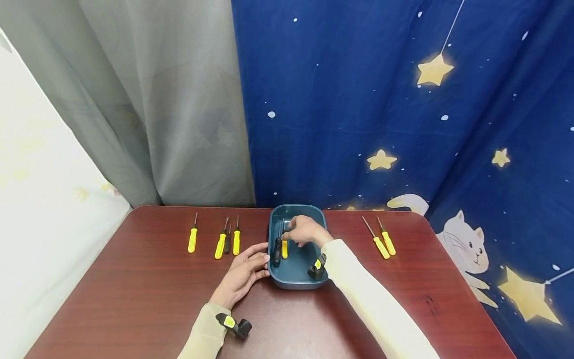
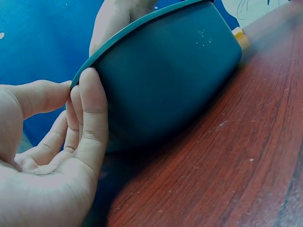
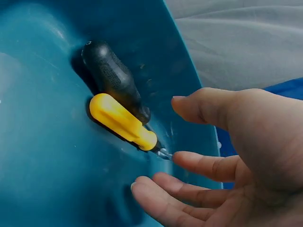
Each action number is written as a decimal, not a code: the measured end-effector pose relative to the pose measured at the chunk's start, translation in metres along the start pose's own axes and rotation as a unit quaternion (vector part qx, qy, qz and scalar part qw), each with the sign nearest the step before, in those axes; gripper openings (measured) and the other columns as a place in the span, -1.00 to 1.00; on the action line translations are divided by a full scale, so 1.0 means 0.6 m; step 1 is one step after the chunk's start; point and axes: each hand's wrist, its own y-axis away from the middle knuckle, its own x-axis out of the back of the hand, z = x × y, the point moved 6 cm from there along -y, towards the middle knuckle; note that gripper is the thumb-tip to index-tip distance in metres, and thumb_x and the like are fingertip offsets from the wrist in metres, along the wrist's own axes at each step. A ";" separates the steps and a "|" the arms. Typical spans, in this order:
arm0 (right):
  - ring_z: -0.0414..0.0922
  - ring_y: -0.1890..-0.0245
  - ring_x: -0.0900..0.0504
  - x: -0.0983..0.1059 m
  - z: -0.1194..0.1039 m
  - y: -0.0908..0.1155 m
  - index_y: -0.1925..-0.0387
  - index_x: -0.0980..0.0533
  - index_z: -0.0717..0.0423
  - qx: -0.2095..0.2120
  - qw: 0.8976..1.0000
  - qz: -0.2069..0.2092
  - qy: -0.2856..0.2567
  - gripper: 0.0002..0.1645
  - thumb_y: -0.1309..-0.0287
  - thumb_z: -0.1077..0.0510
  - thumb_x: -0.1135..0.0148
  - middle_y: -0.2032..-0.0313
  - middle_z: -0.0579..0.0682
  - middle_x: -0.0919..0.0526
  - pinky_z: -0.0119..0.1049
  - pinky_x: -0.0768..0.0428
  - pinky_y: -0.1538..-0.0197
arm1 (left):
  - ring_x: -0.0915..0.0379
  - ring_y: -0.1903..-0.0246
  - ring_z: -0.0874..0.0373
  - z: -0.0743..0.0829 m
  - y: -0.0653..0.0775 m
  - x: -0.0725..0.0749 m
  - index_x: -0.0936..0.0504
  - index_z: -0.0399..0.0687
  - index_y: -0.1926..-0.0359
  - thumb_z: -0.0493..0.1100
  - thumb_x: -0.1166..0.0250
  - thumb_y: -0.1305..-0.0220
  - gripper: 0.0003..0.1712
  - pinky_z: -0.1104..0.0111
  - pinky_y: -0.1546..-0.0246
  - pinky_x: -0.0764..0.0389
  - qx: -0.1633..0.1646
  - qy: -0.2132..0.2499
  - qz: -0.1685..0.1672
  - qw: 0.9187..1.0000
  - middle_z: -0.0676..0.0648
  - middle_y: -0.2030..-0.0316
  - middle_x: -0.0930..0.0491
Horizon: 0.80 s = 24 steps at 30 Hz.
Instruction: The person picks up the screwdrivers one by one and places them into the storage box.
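Right hand [image 1: 306, 231] hung over the teal bin [image 1: 298, 285] at the frame's center, fingers parted and gripping nothing; one fingertip showed by the shaft of a yellow screwdriver [image 3: 117, 118], contact uncertain. That screwdriver lay beside a black-handled tool [image 3: 111, 73] in the bin's left half. Left hand [image 1: 242, 274], fingers fairly straight, touched the bin's left rim. Two more yellow screwdrivers [image 1: 388, 243] lay center right.

the bin [image 1: 298, 285] sits on the table [image 1: 134, 299] near its far edge, with three screwdrivers [image 1: 220, 245] to its left (a lone screwdriver [image 1: 192, 241] lies farther left) and a screwdriver pair [image 1: 381, 248] well to its right. inside, two screwdrivers [image 1: 277, 253] lie side by side near the left wall. the left hand [image 1: 239, 276] touches that wall outside; the right hand [image 1: 307, 231] reaches over the bin's interior. curtains [image 1: 193, 99] hang behind the table.
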 end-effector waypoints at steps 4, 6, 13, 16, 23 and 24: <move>-0.06 0.16 -0.74 0.007 -0.012 0.013 -0.24 -0.54 0.14 0.040 0.997 0.007 0.067 -0.30 -0.20 -0.17 -0.41 -0.07 0.09 -0.69 -0.13 -0.71 -0.01 | -0.58 0.32 0.21 -0.001 0.004 0.001 -0.27 -0.21 -0.49 -0.26 -0.28 -0.42 -0.31 0.41 0.25 -0.72 -0.008 0.002 0.013 1.000 0.00 0.26 -0.67; -0.05 -0.02 -0.67 0.012 -0.016 0.021 -0.26 -0.54 0.08 0.061 0.994 0.013 0.093 -0.29 -0.18 -0.20 -0.41 -0.16 0.08 -0.67 -0.08 -0.65 -0.16 | -0.58 0.35 0.22 -0.001 0.005 0.001 -0.28 -0.22 -0.48 -0.27 -0.28 -0.42 -0.32 0.42 0.28 -0.71 -0.014 0.000 0.019 1.000 0.00 0.29 -0.67; 0.09 -0.49 -0.34 0.029 -0.011 0.046 -0.33 -0.52 -0.10 0.108 0.987 0.024 0.120 -0.26 -0.15 -0.24 -0.41 -0.42 0.12 -0.45 0.11 -0.38 -0.47 | -0.54 0.39 0.23 -0.007 0.001 -0.001 -0.32 -0.21 -0.46 -0.29 -0.26 -0.42 -0.36 0.43 0.30 -0.70 -0.021 0.006 0.021 1.000 0.04 0.37 -0.64; 0.09 -0.51 -0.30 0.034 -0.008 0.058 -0.36 -0.50 -0.14 0.125 0.984 0.027 0.125 -0.22 -0.13 -0.25 -0.42 -0.47 0.09 -0.39 0.14 -0.37 -0.47 | -0.54 0.39 0.23 -0.009 0.000 -0.001 -0.32 -0.22 -0.46 -0.29 -0.26 -0.42 -0.36 0.44 0.30 -0.70 -0.021 0.005 0.022 1.000 0.05 0.37 -0.64; 0.16 -0.54 -0.22 0.042 -0.008 0.080 -0.42 -0.44 -0.19 0.154 0.979 0.041 0.127 -0.14 -0.09 -0.23 -0.47 -0.55 0.10 -0.23 0.22 -0.38 -0.44 | -0.54 0.39 0.23 -0.007 0.003 -0.001 -0.32 -0.22 -0.45 -0.28 -0.28 -0.40 -0.35 0.43 0.31 -0.71 -0.025 0.006 0.026 0.999 0.04 0.35 -0.64; 0.16 -0.55 -0.19 0.043 -0.008 0.083 -0.43 -0.42 -0.20 0.154 0.979 0.044 0.128 -0.12 -0.09 -0.23 -0.47 -0.56 0.10 -0.21 0.24 -0.37 -0.44 | -0.54 0.39 0.23 -0.007 0.003 -0.001 -0.33 -0.21 -0.45 -0.28 -0.28 -0.40 -0.35 0.43 0.31 -0.71 -0.024 0.008 0.026 0.999 0.04 0.35 -0.64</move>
